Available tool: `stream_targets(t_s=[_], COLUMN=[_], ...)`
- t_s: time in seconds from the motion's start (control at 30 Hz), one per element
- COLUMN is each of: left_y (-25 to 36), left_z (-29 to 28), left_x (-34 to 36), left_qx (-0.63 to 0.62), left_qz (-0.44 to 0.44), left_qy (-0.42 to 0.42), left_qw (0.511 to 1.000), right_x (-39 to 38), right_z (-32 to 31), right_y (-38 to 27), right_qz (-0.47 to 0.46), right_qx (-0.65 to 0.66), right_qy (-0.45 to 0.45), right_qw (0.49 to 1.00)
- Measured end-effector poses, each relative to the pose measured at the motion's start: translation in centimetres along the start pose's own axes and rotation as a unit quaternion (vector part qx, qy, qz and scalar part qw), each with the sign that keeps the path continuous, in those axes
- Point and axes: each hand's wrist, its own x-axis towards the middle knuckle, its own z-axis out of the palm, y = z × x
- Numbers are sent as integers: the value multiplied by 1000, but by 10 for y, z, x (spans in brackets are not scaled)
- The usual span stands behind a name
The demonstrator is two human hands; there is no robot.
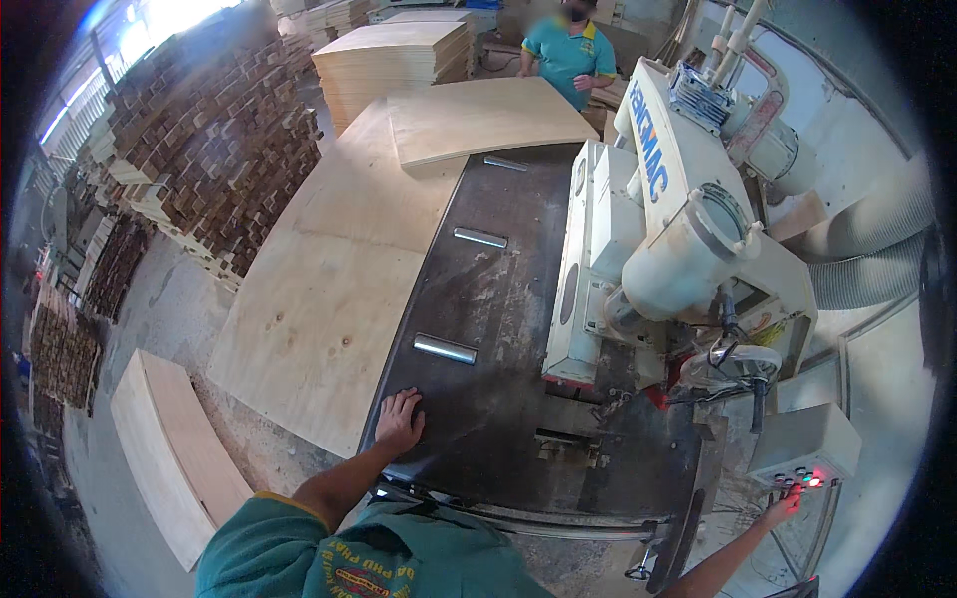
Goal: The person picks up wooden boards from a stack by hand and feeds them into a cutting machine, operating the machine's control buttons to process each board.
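Observation:
My left hand (401,424) lies flat on the near left corner of a dark machine table (469,399), fingers stretched out, holding nothing. At the lower right, my right hand (784,508) reaches to a grey control box (809,445). Its fingers extend to the row of buttons, beside a glowing red light (817,474). Which button they touch is too small to make out. Over the table's right side stands a large white woodworking machine (648,209). A handwheel (743,367) is on its near side.
Metal rollers (446,348) sit in the tabletop. A large plywood sheet (329,299) lies along its left, and another panel (488,115) rests across the far end. Beyond stands a co-worker (570,60). Stacked timber (209,130) and loose boards (174,439) are at left, ribbed hoses (867,249) at right.

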Motion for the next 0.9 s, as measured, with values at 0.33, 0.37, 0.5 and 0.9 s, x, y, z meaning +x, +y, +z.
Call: stream_targets(t_s=[0.33,0.37,0.5,0.9], left_y=[1,3,11,12], left_z=[6,10,22,34], left_x=[1,2,7,-9], left_qx=[26,17,24,42], left_qz=[26,49,51,44], left_qy=[16,1,11,-7], left_qw=[999,999,998,998], right_x=[-21,-19,-22,-266], right_z=[4,6,9,13], right_y=[-3,-11,-29,30], right_qz=[-11,66,16,-80], right_qx=[24,7,6,-231], right_qy=[-82,-54,-40,-91], right_qw=[996,996,999,965])
